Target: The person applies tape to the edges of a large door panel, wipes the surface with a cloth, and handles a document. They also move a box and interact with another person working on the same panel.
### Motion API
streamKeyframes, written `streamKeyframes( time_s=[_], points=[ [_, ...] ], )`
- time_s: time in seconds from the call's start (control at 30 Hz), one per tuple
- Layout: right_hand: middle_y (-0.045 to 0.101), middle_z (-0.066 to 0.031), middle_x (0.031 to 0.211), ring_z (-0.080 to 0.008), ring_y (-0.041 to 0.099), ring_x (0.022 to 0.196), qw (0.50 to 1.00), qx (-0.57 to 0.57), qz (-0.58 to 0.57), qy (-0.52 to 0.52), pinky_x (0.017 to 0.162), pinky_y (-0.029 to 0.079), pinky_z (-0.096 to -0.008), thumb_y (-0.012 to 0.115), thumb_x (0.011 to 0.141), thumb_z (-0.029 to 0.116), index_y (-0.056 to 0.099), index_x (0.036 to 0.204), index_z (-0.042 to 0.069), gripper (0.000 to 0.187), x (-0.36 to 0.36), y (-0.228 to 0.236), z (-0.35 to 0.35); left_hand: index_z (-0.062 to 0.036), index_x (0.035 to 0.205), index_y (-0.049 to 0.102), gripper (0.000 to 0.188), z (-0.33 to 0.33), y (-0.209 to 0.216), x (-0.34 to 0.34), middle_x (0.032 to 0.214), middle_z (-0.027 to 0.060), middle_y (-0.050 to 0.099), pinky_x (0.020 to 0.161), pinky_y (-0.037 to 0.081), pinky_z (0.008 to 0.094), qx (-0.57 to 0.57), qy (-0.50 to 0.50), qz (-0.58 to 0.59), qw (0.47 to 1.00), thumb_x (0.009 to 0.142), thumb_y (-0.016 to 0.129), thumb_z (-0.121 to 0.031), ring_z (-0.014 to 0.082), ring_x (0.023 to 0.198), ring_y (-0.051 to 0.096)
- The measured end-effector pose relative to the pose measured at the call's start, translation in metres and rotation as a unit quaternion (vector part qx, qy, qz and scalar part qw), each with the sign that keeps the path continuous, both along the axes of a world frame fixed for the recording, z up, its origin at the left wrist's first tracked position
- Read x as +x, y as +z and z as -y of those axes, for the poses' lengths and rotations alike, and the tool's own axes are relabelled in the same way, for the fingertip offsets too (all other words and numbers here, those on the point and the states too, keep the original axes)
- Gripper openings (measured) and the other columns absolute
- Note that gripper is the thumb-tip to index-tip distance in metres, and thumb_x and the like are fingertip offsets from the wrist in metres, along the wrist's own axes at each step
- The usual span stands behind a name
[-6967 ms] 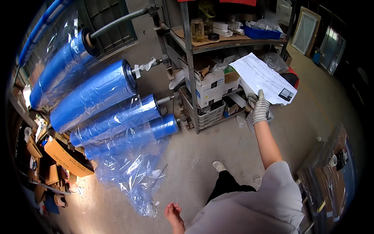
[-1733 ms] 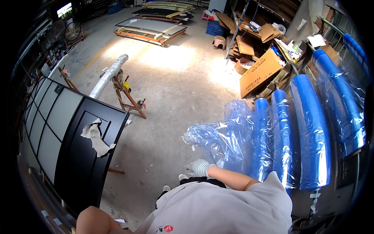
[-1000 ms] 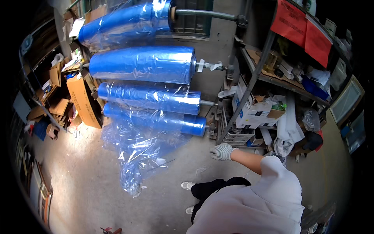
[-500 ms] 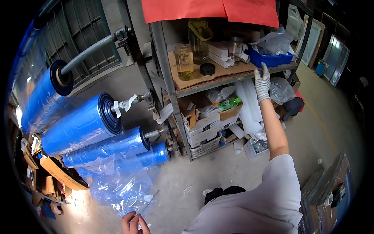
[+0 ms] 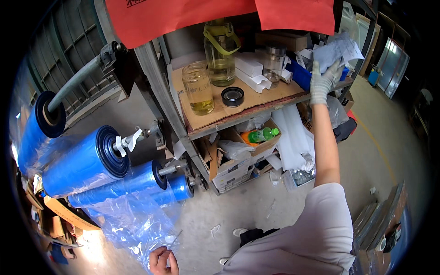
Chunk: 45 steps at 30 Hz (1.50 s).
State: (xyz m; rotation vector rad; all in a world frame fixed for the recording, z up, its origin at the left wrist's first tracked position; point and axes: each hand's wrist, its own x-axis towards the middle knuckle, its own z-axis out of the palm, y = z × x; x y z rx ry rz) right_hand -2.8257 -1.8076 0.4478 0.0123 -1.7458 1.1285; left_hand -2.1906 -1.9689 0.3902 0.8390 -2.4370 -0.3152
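My right hand (image 5: 324, 85), in a light striped glove, reaches up to the shelf with its fingers closed around a crumpled grey-white plastic bag (image 5: 333, 51). A white paper sticks out at the bag's side. Under and behind it sits a blue plastic bin (image 5: 300, 74), partly hidden by the hand. My left hand (image 5: 162, 261) is bare, low at the bottom edge, its fingers loosely bent and apart with nothing seen in them. It is nearest to the clear plastic film (image 5: 137, 229) that hangs from the rolls.
On the shelf's cardboard (image 5: 201, 120) stand an open glass jar (image 5: 198, 91), a green-handled bottle (image 5: 221, 59), a black lid (image 5: 233, 96), white boxes (image 5: 250, 73) and a clear jar (image 5: 274, 66). Blue film rolls (image 5: 87, 160) fill the left. Below lies a green bottle (image 5: 263, 134) in a box.
My right hand has moved from the blue bin's front edge up over it and taken hold of the plastic bag. The shelf appears closer. My left hand has shifted slightly right.
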Motion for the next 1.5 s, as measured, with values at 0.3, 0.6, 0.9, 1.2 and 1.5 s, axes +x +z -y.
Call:
streamKeyframes(
  time_s=[0.3,0.6,0.9,1.2,1.5],
  points=[
    [0.041,-0.0148,0.134,-0.0387,0.028,0.129,0.677,0.435,-0.052,0.592,0.1,0.019,-0.0655,0.073,0.067,0.031,0.052,0.105,0.012,0.048,0.399,-0.221,0.017,-0.0021,0.084,0.066,0.013,0.018,-0.055,0.034,0.089,0.011,0.064,0.07,0.05,0.0318,0.08,-0.023,-0.094,0.992,0.071,0.069,-0.006,0.0256,0.08,0.063],
    [0.061,-0.0013,0.089,-0.0099,0.055,0.087,0.176,0.14,0.372,0.9,0.076,0.044,-0.0273,0.074,0.071,0.012,0.058,0.089,0.009,0.025,0.591,-0.149,0.134,-0.0055,0.129,0.044,0.06,0.006,-0.12,0.251,0.125,0.0105,0.052,0.092,0.043,0.0345,0.33,0.211,-0.236,0.889,0.077,0.071,-0.017,0.0211,0.112,0.052],
    [0.066,-0.017,0.1,-0.0248,0.066,0.086,-0.151,0.123,0.573,0.796,0.08,0.053,-0.036,0.076,0.055,0.008,0.055,0.113,-0.01,0.064,0.754,-0.144,0.211,0.0045,0.139,0.022,0.098,-0.06,-0.202,0.399,0.13,0.0161,0.048,0.097,0.038,0.0408,0.52,0.328,-0.471,0.633,0.072,0.074,-0.045,0.0244,0.123,0.043],
    [0.066,-0.012,0.104,-0.0183,0.064,0.092,-0.187,0.198,0.548,0.791,0.083,0.05,-0.0306,0.079,0.055,0.012,0.059,0.113,-0.002,0.063,0.881,-0.158,0.321,-0.003,0.1,0.061,0.019,-0.022,-0.208,0.476,0.087,0.0039,0.067,0.071,0.048,0.0225,0.464,0.308,-0.705,0.44,0.084,0.066,-0.013,0.009,0.077,0.062],
    [0.063,-0.0122,0.104,-0.0179,0.063,0.092,-0.046,0.243,0.457,0.855,0.077,0.052,-0.0284,0.077,0.068,0.016,0.046,0.125,-0.006,0.069,1.043,-0.169,0.469,-0.0011,0.091,0.062,0.008,0.07,-0.132,0.645,0.082,0.0033,0.066,0.066,0.047,0.0197,0.226,0.467,-0.73,0.445,0.086,0.063,-0.008,0.0062,0.071,0.059]
  ],
)
